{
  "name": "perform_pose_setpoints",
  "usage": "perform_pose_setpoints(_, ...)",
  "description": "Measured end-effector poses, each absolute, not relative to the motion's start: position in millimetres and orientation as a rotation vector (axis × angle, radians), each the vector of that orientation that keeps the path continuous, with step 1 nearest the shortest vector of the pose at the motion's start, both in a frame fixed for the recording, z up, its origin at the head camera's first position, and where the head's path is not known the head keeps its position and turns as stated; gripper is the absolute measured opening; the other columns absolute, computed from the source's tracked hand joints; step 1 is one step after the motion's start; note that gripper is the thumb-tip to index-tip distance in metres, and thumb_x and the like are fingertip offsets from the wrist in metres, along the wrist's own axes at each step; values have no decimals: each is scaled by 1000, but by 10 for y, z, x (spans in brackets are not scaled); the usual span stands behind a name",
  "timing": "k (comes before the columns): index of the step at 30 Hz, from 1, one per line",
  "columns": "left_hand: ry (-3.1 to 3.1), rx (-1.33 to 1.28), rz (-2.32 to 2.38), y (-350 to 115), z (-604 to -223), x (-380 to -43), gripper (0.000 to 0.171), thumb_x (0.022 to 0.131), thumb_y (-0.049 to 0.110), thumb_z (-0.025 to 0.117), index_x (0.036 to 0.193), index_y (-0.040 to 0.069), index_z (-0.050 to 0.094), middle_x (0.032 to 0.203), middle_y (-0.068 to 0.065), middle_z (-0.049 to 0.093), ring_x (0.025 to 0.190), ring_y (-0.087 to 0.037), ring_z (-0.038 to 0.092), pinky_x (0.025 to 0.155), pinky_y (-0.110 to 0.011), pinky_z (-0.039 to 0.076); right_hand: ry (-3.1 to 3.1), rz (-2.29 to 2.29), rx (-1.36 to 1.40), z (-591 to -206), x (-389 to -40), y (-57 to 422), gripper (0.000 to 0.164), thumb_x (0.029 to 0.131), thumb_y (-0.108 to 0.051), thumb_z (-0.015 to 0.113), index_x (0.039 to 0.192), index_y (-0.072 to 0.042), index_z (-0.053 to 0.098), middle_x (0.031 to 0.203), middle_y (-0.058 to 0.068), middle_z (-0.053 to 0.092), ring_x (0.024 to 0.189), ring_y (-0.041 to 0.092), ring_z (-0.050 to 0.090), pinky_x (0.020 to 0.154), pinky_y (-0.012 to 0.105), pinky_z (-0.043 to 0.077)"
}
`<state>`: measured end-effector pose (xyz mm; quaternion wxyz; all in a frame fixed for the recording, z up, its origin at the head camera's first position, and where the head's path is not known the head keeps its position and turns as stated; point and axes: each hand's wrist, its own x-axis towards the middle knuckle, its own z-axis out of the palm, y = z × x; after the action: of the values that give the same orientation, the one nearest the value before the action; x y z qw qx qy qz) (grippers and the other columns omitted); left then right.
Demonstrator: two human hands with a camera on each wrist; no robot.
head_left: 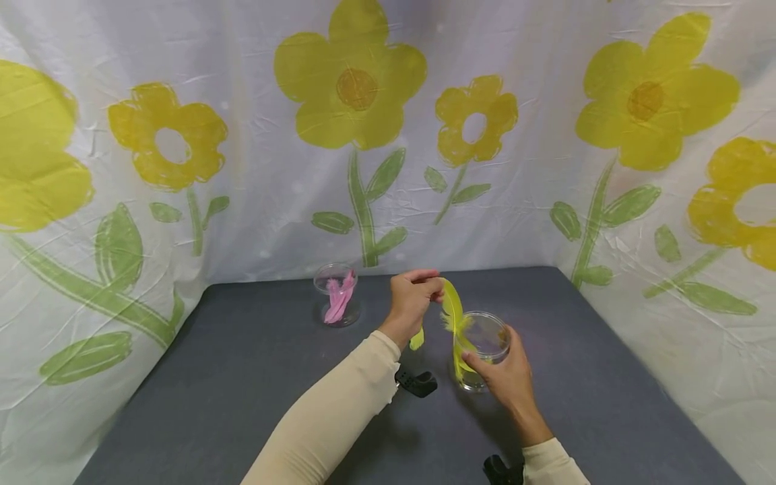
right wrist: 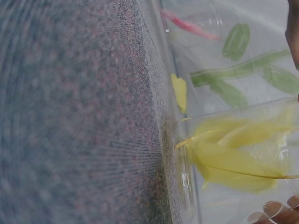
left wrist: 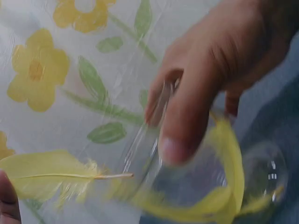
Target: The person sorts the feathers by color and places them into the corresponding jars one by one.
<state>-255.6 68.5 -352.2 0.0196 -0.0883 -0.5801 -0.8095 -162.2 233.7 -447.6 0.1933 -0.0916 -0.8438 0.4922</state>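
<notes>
My left hand (head_left: 411,306) pinches a yellow feather (head_left: 450,296) by its tip, above the left rim of a clear cup (head_left: 488,330). In the left wrist view that feather (left wrist: 51,175) lies level, its bare quill pointing toward the cup mouth. My right hand (head_left: 508,377) grips the cup round its side, thumb on the near left. Several yellow feathers (right wrist: 233,158) are inside the cup, seen through its wall in the right wrist view. Another yellow feather (head_left: 416,339) lies on the table, partly hidden behind my left wrist.
A second clear cup (head_left: 342,316) with pink feathers (head_left: 339,296) stands at the back left of the dark table (head_left: 254,377). A white curtain (head_left: 254,202) printed with yellow flowers hangs behind and on both sides. Black bands (head_left: 418,384) are at both wrists.
</notes>
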Motion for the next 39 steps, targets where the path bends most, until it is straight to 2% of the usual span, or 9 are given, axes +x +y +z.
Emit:
perform_pose_setpoints(8,-1653,-236,-2510,929,-3542,-2526,18,78,-8,70,96,-5,71,77,-13,64,55,-18,60,55,-30,54,-2362,1404,-250,-4466,-1628,2324,100,70,-43,85,146,-6,32,136,20,44,119,38,45,93,53,38)
perform_pose_setpoints(16,-1630,-220,-2478,1096,-3695,-2460,18,80,-6,69,97,0,73,77,-11,65,58,-18,61,57,-31,55,-2373,1408,-261,-4458,-1623,2302,100,70,-44,85,145,-7,32,136,20,45,117,37,47,92,53,39)
perform_pose_setpoints(30,-1731,-267,-2513,1202,-3913,-2337,18,81,-5,70,98,0,72,82,-14,67,61,-19,62,58,-33,55,-2376,1386,-257,-4476,-1621,2318,99,71,-41,84,146,-4,30,139,19,42,120,36,44,96,55,37)
perform_pose_setpoints(33,-1781,-274,-2500,1212,-3933,-2326,19,81,-6,69,99,-1,72,84,-15,68,64,-23,63,60,-37,56,-2374,1390,-256,-4476,-1619,2325,100,71,-41,85,146,-4,30,139,20,42,120,36,44,96,56,36)
perform_pose_setpoints(39,-1881,-306,-2476,1218,-3862,-2283,20,84,-8,67,104,-4,70,89,-19,68,76,-43,64,65,-44,56,-2366,1389,-252,-4478,-1615,2348,99,71,-40,85,146,-5,31,139,19,43,119,37,45,94,55,37)
